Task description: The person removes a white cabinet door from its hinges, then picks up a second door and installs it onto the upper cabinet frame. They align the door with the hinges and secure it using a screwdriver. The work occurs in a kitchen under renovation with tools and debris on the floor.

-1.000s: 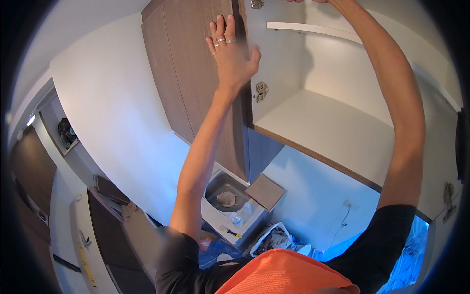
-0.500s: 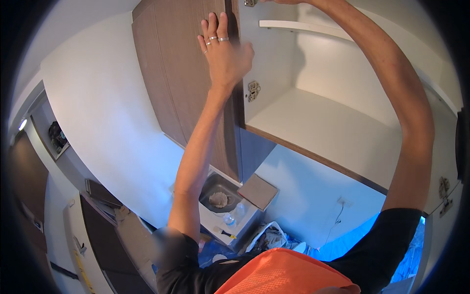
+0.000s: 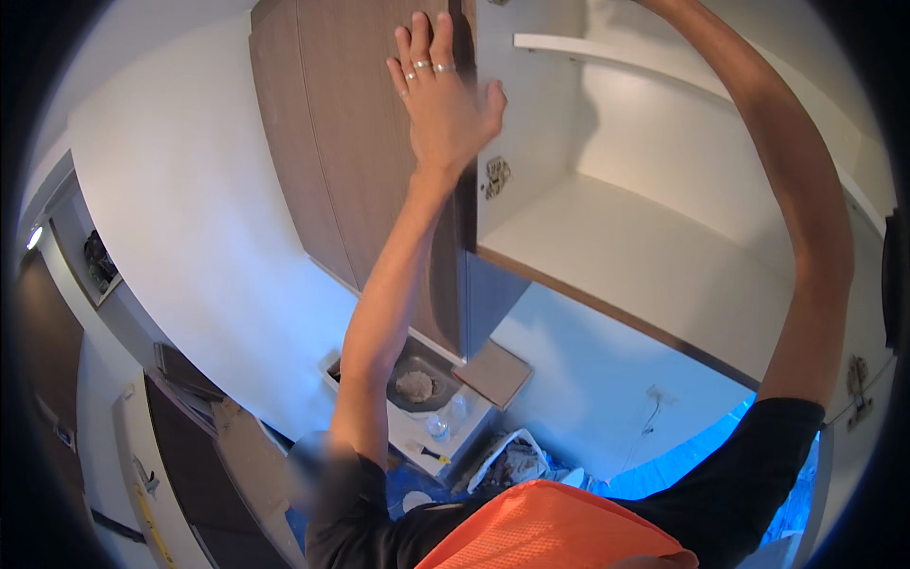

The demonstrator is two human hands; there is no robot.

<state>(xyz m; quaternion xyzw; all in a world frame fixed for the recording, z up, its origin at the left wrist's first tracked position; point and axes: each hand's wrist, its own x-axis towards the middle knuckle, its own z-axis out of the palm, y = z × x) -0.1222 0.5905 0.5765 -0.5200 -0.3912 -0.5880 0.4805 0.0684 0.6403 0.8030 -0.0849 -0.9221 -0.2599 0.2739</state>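
My left hand point(image 3: 450, 119) is pressed flat on the brown wood-grain cabinet door point(image 3: 346, 142), beside the edge of an open cabinet. Its fingers are spread and point up, with rings on them, and the thumb reaches toward the opening. My right arm reaches up across the open cabinet point(image 3: 654, 237), and its hand lies beyond the top edge, out of sight. Inside, a white shelf point(image 3: 616, 47) runs across above the bare white bottom. A metal hinge part point(image 3: 496, 177) sits on the left inner wall; another hinge point(image 3: 858, 391) shows at the lower right.
Below is a sink point(image 3: 422, 365) with a pale lump in it and a brown board point(image 3: 495, 373) at its corner. A clear plastic cup point(image 3: 437, 429) and a brush point(image 3: 433, 454) lie on the counter. A filled white bag point(image 3: 512, 460) and blue sheeting point(image 3: 664, 465) are lower.
My right hand, partly visible at the top before, has gone out of the picture. My left hand stays flat on the door, shifted slightly up and right in the picture as the view tilts.
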